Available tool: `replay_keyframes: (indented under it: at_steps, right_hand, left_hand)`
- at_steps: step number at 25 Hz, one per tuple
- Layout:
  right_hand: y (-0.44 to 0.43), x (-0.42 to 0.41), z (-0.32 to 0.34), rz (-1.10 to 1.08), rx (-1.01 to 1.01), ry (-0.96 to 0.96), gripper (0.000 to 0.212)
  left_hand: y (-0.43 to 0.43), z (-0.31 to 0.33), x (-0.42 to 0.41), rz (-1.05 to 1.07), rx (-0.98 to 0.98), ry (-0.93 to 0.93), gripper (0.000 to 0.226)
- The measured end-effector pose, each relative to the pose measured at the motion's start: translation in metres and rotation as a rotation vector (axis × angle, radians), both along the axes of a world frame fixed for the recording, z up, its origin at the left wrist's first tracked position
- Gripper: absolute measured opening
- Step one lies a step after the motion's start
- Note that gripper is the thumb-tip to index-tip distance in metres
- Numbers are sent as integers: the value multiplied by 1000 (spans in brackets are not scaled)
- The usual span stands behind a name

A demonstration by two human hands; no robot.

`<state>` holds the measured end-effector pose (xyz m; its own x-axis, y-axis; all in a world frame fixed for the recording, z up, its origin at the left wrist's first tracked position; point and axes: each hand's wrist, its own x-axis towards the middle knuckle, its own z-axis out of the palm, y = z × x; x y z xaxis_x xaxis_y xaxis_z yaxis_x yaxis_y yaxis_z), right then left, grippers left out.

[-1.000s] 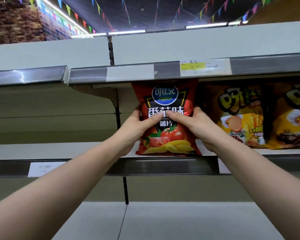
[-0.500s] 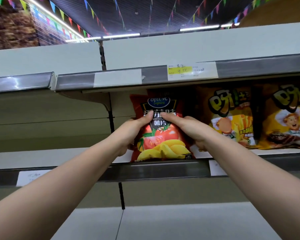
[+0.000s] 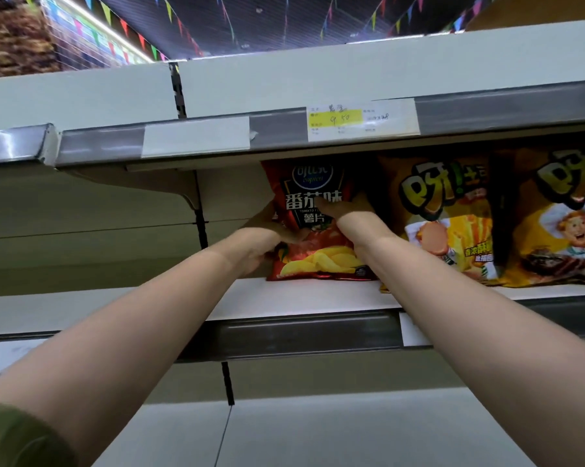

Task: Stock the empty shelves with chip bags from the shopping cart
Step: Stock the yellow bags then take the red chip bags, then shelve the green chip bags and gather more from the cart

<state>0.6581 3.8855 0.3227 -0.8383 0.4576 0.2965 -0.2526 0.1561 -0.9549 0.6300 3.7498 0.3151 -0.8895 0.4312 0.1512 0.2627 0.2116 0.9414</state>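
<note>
1. A red chip bag [image 3: 313,227] stands upright on the middle shelf [image 3: 284,298], set back from its front edge, its top reaching up under the shelf above
2. Its front shows a blue round logo reading "copico", large white Chinese characters, small print beginning "TOMATO", and pictures of tomatoes and yellow chips
3. The left hand [image 3: 267,237] grasps the bag's left edge, fingers wrapped onto the front at mid-height
4. The right hand [image 3: 346,208] presses flat against the bag's right side, fingers laid across the white characters, gripping the bag between both hands
5. Just beside it on the right stand two yellow chip bags [image 3: 452,217], each with big yellow cartoon lettering; the farther one [image 3: 560,217] shows a smiling cartoon chef
6. On the rail of the upper shelf sits a price tag [image 3: 363,120] with a yellow patch handwritten "9.50"; its other small writing is too blurred to read
7. A blank white label [image 3: 196,136] sits to its left on the same rail
8. Coloured pennant strings [image 3: 169,15] hang under the dark ceiling
</note>
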Motion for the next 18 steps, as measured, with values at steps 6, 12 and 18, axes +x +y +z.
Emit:
replay_keyframes:
  at_steps: [6, 12, 18]
  right_hand:
    - [5, -4, -1, -10, 63, -67, 76]
    - [-17, 39, -3, -327, 612, 51, 43]
    - [-74, 60, -17, -43, 422, 323, 44]
  left_hand:
    - [15, -10, -7, 1, 117, 42, 75]
    - [3, -15, 14, 170, 118, 55, 87]
    - [-32, -39, 59, 390, 61, 332, 86]
